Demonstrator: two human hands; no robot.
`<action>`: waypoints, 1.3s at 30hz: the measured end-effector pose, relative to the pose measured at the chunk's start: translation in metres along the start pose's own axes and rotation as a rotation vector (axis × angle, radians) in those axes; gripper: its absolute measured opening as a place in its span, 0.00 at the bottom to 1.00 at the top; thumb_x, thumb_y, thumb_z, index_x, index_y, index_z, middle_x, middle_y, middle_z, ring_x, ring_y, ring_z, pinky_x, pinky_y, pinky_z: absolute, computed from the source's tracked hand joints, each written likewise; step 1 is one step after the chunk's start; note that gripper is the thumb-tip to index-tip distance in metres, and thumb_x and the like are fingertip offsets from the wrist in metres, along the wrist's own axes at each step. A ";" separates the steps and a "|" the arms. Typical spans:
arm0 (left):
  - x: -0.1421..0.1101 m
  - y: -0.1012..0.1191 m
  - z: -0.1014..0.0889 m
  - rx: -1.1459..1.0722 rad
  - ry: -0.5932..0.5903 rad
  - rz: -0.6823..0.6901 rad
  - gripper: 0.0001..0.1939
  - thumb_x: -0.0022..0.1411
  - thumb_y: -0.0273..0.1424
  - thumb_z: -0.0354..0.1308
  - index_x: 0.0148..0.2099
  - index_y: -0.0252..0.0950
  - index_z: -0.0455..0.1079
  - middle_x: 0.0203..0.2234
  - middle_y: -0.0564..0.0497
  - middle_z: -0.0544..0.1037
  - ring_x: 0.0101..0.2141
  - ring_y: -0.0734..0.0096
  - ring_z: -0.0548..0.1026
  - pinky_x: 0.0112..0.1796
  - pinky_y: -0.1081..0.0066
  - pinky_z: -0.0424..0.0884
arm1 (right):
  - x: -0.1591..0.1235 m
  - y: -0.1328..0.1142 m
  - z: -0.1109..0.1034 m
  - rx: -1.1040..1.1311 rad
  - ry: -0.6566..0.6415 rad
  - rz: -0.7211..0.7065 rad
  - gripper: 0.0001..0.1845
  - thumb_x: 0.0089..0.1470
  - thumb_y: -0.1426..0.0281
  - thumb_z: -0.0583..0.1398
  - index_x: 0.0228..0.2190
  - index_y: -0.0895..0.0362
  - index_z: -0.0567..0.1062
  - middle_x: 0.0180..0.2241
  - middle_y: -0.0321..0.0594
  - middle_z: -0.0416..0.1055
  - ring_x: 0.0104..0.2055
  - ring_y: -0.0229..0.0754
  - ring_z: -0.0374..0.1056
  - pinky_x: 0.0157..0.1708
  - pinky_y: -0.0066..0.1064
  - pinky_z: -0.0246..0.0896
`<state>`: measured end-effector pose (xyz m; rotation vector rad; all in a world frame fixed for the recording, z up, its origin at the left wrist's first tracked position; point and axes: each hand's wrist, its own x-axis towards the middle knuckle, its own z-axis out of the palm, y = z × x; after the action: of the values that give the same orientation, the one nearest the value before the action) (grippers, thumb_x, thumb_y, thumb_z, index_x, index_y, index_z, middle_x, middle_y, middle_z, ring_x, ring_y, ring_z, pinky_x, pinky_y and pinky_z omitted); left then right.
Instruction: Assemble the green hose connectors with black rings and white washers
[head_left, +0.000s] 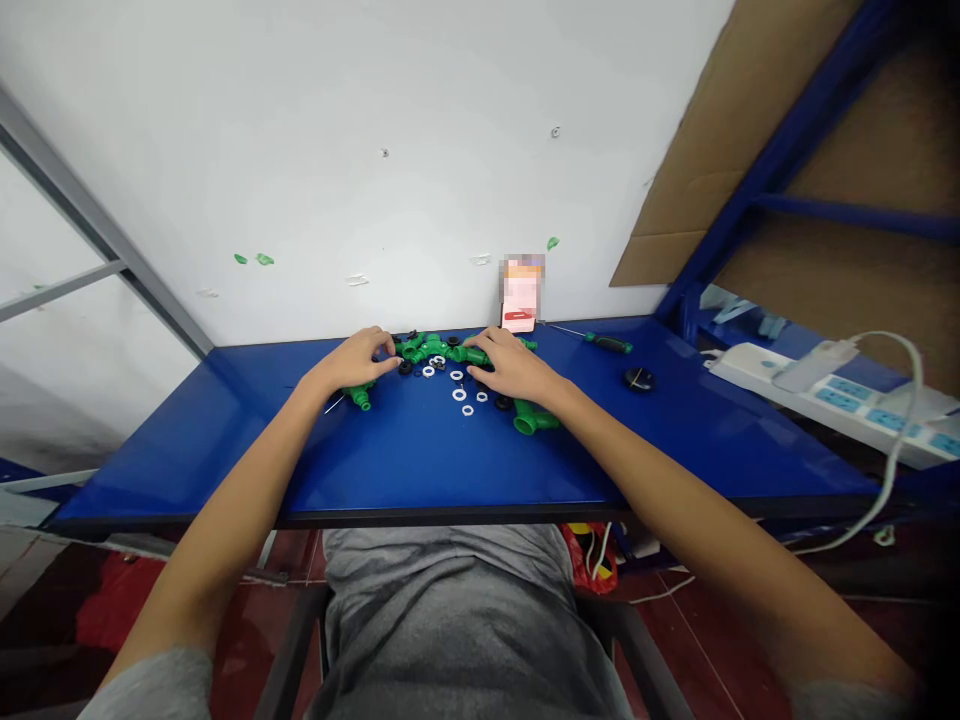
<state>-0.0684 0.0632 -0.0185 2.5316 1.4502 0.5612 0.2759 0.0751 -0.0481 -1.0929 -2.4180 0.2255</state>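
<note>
My left hand (360,360) rests at the left of a cluster of green plastic pipe fittings (433,346), thumb and fingers apart, with a black ring (406,367) just beyond the thumb. Under its wrist side lies another green fitting (361,397), partly hidden. My right hand (514,365) is at the cluster's other side, fingers spread around the end of a green fitting (471,355); whether it touches that piece is unclear. Between the hands lie several white ring washers (459,395) and small black parts. A wide-mouthed green fitting (526,422) sits below my right wrist, beside a black ring (503,402).
A phone (519,300) with a lit screen leans on the white wall behind the blue table (405,455). To the right lie a screwdriver (609,343) and a round black object (639,379). A white power strip (832,395) with a cable stands at the right edge.
</note>
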 end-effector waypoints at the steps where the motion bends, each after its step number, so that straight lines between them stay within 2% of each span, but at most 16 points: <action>1: 0.002 -0.003 0.004 0.030 0.064 -0.004 0.16 0.70 0.42 0.57 0.48 0.36 0.77 0.46 0.38 0.79 0.48 0.50 0.77 0.54 0.52 0.72 | 0.000 -0.001 0.000 0.000 0.008 -0.003 0.22 0.67 0.60 0.62 0.60 0.51 0.75 0.56 0.54 0.72 0.61 0.65 0.70 0.63 0.61 0.68; 4: 0.013 -0.015 0.016 0.037 0.139 -0.050 0.22 0.72 0.37 0.51 0.61 0.34 0.74 0.58 0.35 0.77 0.60 0.45 0.74 0.64 0.47 0.67 | 0.002 -0.001 0.003 -0.012 0.028 -0.009 0.21 0.67 0.61 0.62 0.59 0.51 0.75 0.55 0.53 0.73 0.62 0.64 0.70 0.64 0.60 0.67; 5: 0.017 -0.021 0.019 0.016 0.137 -0.078 0.24 0.71 0.34 0.52 0.64 0.33 0.73 0.62 0.35 0.76 0.63 0.46 0.72 0.67 0.47 0.65 | 0.002 -0.001 0.005 -0.015 0.034 -0.012 0.21 0.66 0.61 0.62 0.58 0.51 0.76 0.54 0.53 0.73 0.62 0.64 0.70 0.64 0.59 0.67; 7: 0.026 -0.032 0.023 0.004 0.123 -0.100 0.27 0.66 0.29 0.54 0.66 0.33 0.73 0.63 0.36 0.76 0.65 0.47 0.72 0.69 0.49 0.64 | 0.003 -0.001 0.007 -0.016 0.046 -0.015 0.21 0.66 0.62 0.62 0.58 0.51 0.75 0.54 0.52 0.73 0.61 0.64 0.70 0.63 0.59 0.68; 9: 0.034 -0.041 0.024 -0.008 0.094 -0.111 0.25 0.62 0.28 0.59 0.61 0.37 0.77 0.58 0.39 0.81 0.60 0.48 0.76 0.65 0.53 0.69 | 0.003 -0.001 0.009 -0.019 0.055 -0.020 0.21 0.66 0.62 0.62 0.59 0.51 0.75 0.54 0.53 0.73 0.60 0.64 0.71 0.62 0.59 0.68; 12: 0.038 -0.048 0.025 -0.013 0.077 -0.132 0.15 0.58 0.29 0.65 0.48 0.39 0.81 0.45 0.41 0.86 0.50 0.49 0.81 0.54 0.57 0.74 | 0.004 -0.002 0.009 -0.026 0.058 -0.025 0.21 0.66 0.62 0.62 0.58 0.52 0.76 0.53 0.54 0.74 0.60 0.65 0.71 0.62 0.60 0.68; 16: 0.035 -0.047 0.018 -0.022 0.092 -0.141 0.06 0.56 0.31 0.71 0.38 0.39 0.81 0.34 0.45 0.84 0.40 0.53 0.81 0.46 0.63 0.72 | 0.004 -0.002 0.006 -0.017 0.050 -0.023 0.21 0.66 0.62 0.62 0.57 0.53 0.76 0.54 0.54 0.74 0.60 0.66 0.71 0.62 0.61 0.68; 18: 0.031 -0.043 0.010 -0.029 0.103 -0.134 0.05 0.57 0.31 0.71 0.38 0.40 0.82 0.35 0.46 0.85 0.39 0.55 0.80 0.46 0.63 0.71 | 0.004 -0.001 0.004 -0.016 0.050 -0.024 0.20 0.66 0.62 0.62 0.57 0.52 0.77 0.53 0.54 0.74 0.60 0.66 0.71 0.62 0.61 0.68; 21: 0.021 -0.031 -0.005 -0.024 0.160 -0.104 0.07 0.62 0.31 0.69 0.44 0.41 0.83 0.43 0.44 0.86 0.43 0.54 0.80 0.51 0.60 0.71 | 0.004 -0.002 0.002 -0.009 0.076 -0.026 0.20 0.65 0.62 0.62 0.56 0.53 0.77 0.53 0.54 0.74 0.60 0.66 0.71 0.63 0.62 0.67; 25: 0.006 0.000 -0.015 0.011 0.343 0.091 0.09 0.71 0.33 0.64 0.51 0.42 0.82 0.47 0.43 0.85 0.49 0.54 0.80 0.53 0.59 0.71 | 0.002 -0.016 -0.003 0.068 0.196 -0.049 0.17 0.67 0.62 0.61 0.55 0.51 0.77 0.52 0.52 0.75 0.59 0.64 0.72 0.63 0.61 0.68; 27: 0.001 0.018 -0.012 0.008 0.388 0.216 0.08 0.74 0.34 0.63 0.51 0.42 0.80 0.47 0.44 0.84 0.50 0.56 0.80 0.52 0.60 0.73 | 0.000 -0.027 -0.005 0.183 0.238 -0.066 0.20 0.68 0.59 0.62 0.58 0.51 0.75 0.54 0.52 0.77 0.59 0.62 0.74 0.62 0.60 0.69; 30: -0.001 0.041 0.000 0.006 0.452 0.387 0.06 0.75 0.34 0.63 0.50 0.41 0.79 0.43 0.46 0.84 0.46 0.59 0.80 0.49 0.61 0.75 | -0.001 -0.042 -0.003 0.474 0.206 -0.039 0.32 0.65 0.52 0.66 0.65 0.49 0.69 0.56 0.50 0.79 0.58 0.60 0.77 0.61 0.57 0.72; 32: 0.000 0.050 0.007 0.012 0.476 0.462 0.05 0.76 0.34 0.63 0.50 0.41 0.78 0.42 0.46 0.83 0.44 0.61 0.80 0.47 0.62 0.76 | -0.001 -0.047 0.000 0.584 0.158 -0.048 0.30 0.66 0.50 0.65 0.62 0.50 0.71 0.53 0.49 0.81 0.57 0.60 0.79 0.60 0.55 0.74; 35: 0.000 0.055 0.013 0.027 0.470 0.495 0.05 0.76 0.33 0.62 0.51 0.41 0.77 0.42 0.46 0.82 0.43 0.62 0.80 0.44 0.64 0.76 | -0.001 -0.048 0.005 0.673 0.120 -0.046 0.25 0.68 0.48 0.62 0.56 0.50 0.73 0.44 0.45 0.84 0.51 0.57 0.81 0.58 0.55 0.75; 39: -0.003 0.054 0.009 0.013 0.435 0.493 0.08 0.76 0.37 0.64 0.51 0.39 0.77 0.40 0.47 0.82 0.39 0.65 0.80 0.41 0.66 0.76 | -0.001 -0.042 0.009 0.760 0.094 -0.047 0.26 0.65 0.45 0.64 0.53 0.49 0.72 0.44 0.44 0.83 0.49 0.56 0.81 0.56 0.53 0.75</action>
<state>-0.0236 0.0335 -0.0099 2.9084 0.9045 1.2435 0.2442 0.0471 -0.0418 -0.6685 -1.9782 0.9564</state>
